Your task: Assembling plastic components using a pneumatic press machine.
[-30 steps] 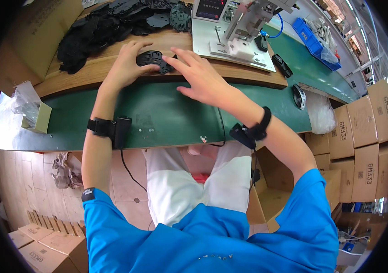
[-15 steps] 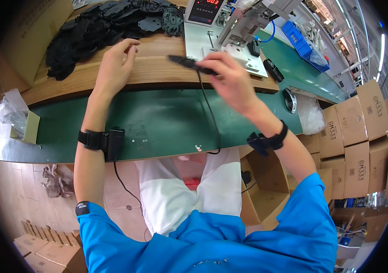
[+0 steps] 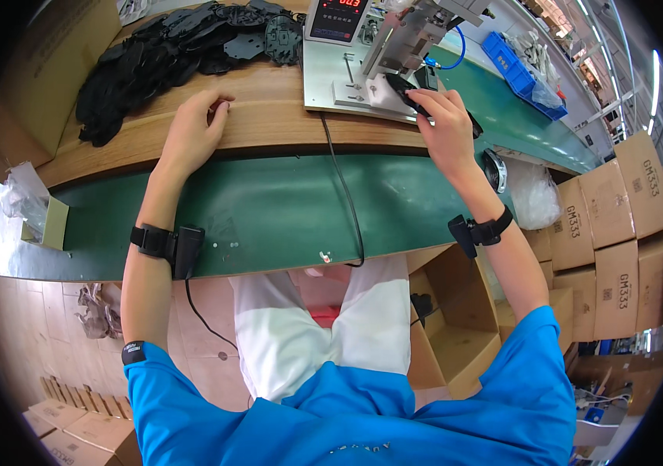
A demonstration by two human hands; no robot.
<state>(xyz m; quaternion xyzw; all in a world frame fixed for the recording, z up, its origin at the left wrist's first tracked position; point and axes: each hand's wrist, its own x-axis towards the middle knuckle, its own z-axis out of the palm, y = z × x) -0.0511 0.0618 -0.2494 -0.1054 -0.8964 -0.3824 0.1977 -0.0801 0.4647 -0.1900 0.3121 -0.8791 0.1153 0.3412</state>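
Note:
My right hand (image 3: 446, 128) grips a thin black plastic part (image 3: 400, 87) by its near end. The part lies against the white block fixture (image 3: 382, 92) on the metal base plate (image 3: 322, 87) of a bench press (image 3: 409, 45). On the left, my left hand (image 3: 195, 128) hangs over the front of the wooden board (image 3: 269, 105), its fingers loosely curled with nothing visible in them. Beyond it lies a heap of black plastic parts (image 3: 168, 58). Both forearms wear black straps with small black units.
A controller with a red display (image 3: 336, 19) stands beside the press. A blue bin (image 3: 522, 74) sits at the far right on the green table (image 3: 269, 210). Cardboard boxes (image 3: 580, 217) are stacked on the right; an open carton (image 3: 455, 326) stands beside my leg. A black cable (image 3: 343, 182) crosses the tabletop.
My right hand has carried the black plastic part right, from the board's front over to the white fixture. The left hand has lowered slightly, its fingers curling in.

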